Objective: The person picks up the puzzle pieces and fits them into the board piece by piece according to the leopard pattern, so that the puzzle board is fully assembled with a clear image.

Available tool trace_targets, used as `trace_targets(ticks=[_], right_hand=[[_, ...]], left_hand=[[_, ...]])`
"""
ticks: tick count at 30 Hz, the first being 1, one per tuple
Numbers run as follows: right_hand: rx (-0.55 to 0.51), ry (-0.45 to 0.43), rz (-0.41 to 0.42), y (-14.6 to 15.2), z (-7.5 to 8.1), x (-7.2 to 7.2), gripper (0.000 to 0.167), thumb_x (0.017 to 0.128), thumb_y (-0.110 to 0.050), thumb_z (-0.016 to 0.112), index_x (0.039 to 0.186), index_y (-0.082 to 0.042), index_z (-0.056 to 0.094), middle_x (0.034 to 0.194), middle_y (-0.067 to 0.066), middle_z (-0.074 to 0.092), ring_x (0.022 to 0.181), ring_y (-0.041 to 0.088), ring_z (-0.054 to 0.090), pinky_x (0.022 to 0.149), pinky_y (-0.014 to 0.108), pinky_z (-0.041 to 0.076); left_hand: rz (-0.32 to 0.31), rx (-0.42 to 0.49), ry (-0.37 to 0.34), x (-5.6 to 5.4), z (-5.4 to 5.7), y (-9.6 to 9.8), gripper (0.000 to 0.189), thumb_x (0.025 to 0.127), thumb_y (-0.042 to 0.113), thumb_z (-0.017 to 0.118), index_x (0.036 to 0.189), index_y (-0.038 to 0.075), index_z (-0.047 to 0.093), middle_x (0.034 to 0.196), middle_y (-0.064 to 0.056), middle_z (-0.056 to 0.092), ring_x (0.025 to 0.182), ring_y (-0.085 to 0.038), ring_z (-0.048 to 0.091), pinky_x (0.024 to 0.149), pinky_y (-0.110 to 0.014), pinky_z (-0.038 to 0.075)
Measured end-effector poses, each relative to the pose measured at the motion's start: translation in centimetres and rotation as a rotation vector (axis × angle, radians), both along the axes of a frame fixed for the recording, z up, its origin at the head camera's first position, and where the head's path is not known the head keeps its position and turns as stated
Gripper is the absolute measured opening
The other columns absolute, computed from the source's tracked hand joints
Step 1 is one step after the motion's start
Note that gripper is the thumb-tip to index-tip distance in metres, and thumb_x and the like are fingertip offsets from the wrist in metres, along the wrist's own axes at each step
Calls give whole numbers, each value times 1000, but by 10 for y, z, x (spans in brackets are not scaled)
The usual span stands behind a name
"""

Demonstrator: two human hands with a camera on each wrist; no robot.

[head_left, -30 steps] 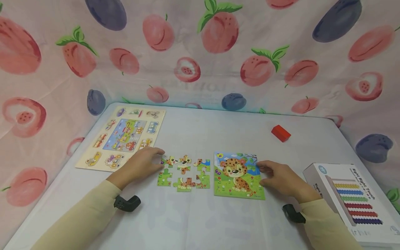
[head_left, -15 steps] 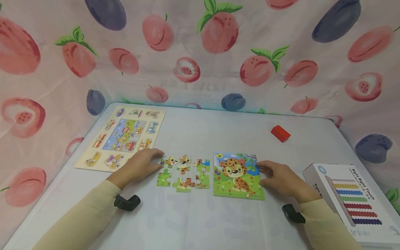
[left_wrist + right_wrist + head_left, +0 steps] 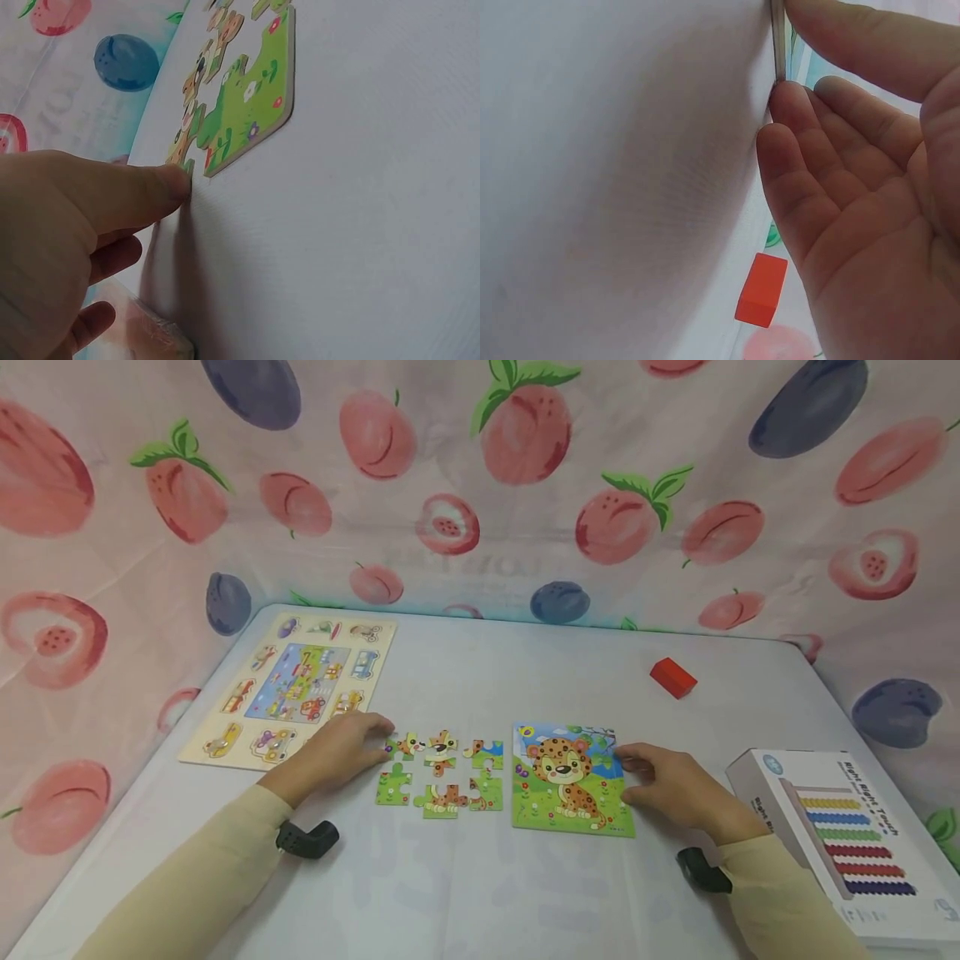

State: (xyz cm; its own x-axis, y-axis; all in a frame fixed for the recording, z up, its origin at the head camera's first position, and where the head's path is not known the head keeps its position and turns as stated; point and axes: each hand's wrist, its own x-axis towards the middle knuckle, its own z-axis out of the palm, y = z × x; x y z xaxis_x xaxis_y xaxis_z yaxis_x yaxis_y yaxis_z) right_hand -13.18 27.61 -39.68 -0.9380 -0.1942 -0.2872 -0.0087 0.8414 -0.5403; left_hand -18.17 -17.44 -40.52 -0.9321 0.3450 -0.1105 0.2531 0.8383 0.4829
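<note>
My left hand [image 3: 341,753] is at the left side of several loose jigsaw pieces [image 3: 442,802], its thumb and forefinger parted. In the left wrist view its thumb [image 3: 139,196] reaches the edge of the upper left piece, which shows a spotted cub's face. My right hand [image 3: 678,789] rests at the right edge of a square board [image 3: 573,781] with a spotted cub printed on it. In the right wrist view the thumb [image 3: 870,45] and fingertips [image 3: 784,150] stand at the board's thin edge. Both boards and pieces lie flat, with a narrow gap between them.
A wooden vehicle puzzle board [image 3: 300,685] lies at the back left, partly behind my left hand. At the back right is a red block [image 3: 672,677]. A white box [image 3: 847,843] printed with coloured bars stands right of my right forearm. Fruit-patterned cloth [image 3: 465,460] hangs behind the table.
The view has shifted very slightly. Both hands, the pieces and the board keep their places.
</note>
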Motion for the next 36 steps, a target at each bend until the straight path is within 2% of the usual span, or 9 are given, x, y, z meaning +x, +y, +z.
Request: trace_targets(ticks=[7,13,27,36], right_hand=[[-4,-6,-4,0,-1,0,64,86,-18,79,142,-5,52,133,17,60,124,40,53,101,59,42],[3,-10,-2,0,0,-1,65,86,-19,80,142,-4,52,134,17,60,125,41,52,101,59,42],[11,6,-8,0,-5,0,64,85,-19,80,141,-4,53,133,18,61,123,41,53,100,58,44],[18,13,-2,0,-4,0,64,85,-19,80,141,-5,53,133,17,61,123,40,54,100,58,43]], left_hand=[[17,16,-39,-3,1,0,42,88,16,78,126,4,65,127,-12,64,126,-35,52,106,-52,39],[13,15,-43,-3,2,0,43,88,18,77,127,4,65,130,-14,63,128,-36,50,107,-52,38],[-10,-2,2,-2,1,-1,41,88,19,77,124,2,67,126,-14,65,124,-35,54,105,-51,41],[-37,-10,101,1,5,-2,37,88,19,76,121,4,69,122,-11,66,122,-33,55,104,-50,42]])
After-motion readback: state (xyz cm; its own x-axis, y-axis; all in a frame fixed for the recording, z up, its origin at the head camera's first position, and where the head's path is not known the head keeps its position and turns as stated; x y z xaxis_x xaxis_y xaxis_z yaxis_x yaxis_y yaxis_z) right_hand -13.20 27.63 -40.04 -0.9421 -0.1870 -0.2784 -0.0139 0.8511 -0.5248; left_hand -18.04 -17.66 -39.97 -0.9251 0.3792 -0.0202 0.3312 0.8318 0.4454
